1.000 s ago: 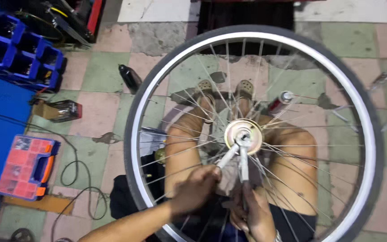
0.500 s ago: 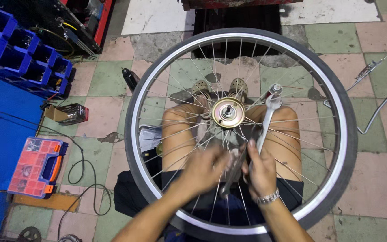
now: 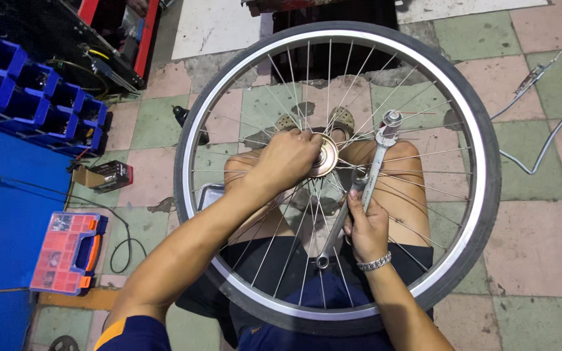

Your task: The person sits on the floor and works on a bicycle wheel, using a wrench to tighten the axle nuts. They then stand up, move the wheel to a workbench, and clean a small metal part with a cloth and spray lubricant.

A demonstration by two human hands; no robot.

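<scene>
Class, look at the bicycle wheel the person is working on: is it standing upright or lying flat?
Lying flat: the bicycle wheel rests across the seated person's knees, its full round rim facing the camera, left hand on the hub.

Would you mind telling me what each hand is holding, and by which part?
The right hand grips two wrenches around mid-shaft. The left hand grasps the wheel's hub at the centre.

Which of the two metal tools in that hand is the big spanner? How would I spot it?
Find the bicycle wheel on the person's lap, then the right hand below its hub. The spanner is the paler, flatter tool, with a ring end pointing up.
</scene>
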